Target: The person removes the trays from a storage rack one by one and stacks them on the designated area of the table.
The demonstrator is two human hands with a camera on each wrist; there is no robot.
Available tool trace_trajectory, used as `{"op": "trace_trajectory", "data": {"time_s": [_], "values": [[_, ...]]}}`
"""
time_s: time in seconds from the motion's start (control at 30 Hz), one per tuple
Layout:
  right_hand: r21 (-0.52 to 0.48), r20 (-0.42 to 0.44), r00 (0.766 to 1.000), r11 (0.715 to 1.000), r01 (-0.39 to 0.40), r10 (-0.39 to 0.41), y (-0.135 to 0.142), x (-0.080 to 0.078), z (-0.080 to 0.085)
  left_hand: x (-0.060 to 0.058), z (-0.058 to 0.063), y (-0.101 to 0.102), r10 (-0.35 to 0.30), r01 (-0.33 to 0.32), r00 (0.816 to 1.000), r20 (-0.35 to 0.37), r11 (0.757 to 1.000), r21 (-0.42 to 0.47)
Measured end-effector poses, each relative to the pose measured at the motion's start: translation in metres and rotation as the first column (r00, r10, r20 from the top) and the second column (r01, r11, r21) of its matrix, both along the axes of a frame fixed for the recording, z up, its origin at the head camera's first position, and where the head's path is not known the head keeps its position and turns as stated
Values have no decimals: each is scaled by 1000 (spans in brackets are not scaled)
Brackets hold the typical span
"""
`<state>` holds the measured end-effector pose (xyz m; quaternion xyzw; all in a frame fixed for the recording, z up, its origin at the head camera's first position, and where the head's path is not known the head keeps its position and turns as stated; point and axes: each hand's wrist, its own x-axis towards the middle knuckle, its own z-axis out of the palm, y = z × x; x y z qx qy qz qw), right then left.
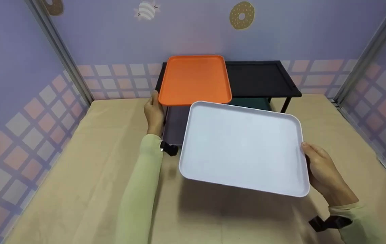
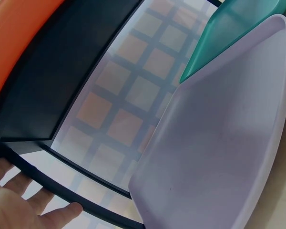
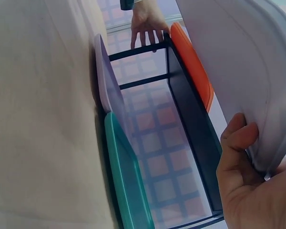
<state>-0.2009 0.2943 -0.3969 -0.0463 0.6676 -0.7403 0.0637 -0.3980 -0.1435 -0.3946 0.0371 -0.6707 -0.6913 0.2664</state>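
Observation:
In the head view a white rectangular tray (image 1: 243, 149) hangs tilted above the table. My right hand (image 1: 321, 166) grips its right edge; in the right wrist view curled fingers (image 3: 238, 131) lie against its underside. An orange tray (image 1: 194, 79) lies on the left part of a black rack's top (image 1: 257, 79). My left hand (image 1: 154, 113) is at the rack's left end, beside the orange tray's near corner. Its extended fingers (image 2: 62, 214) reach the rack's black leg (image 2: 95, 207) in the left wrist view.
Under the rack top, a greyish-purple tray (image 2: 219, 124) and a green tray (image 3: 121, 171) lie side by side at table level. The wooden-looking table (image 1: 105, 162) extends around the rack. Patterned walls (image 1: 193, 30) stand behind and at both sides.

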Motion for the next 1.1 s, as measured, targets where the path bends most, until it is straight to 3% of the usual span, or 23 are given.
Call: {"op": "trace_trajectory", "data": {"time_s": [0.67,1.1], "values": [[15,26,999,999,28,-29,-1,-3,-12,-2,-1,-1,-2,2,1000,10,1000,1],[102,71,997,994,-26,18,-3,-6,-20,2,1,-1,-17,17,1000,16,999,-29]]}}
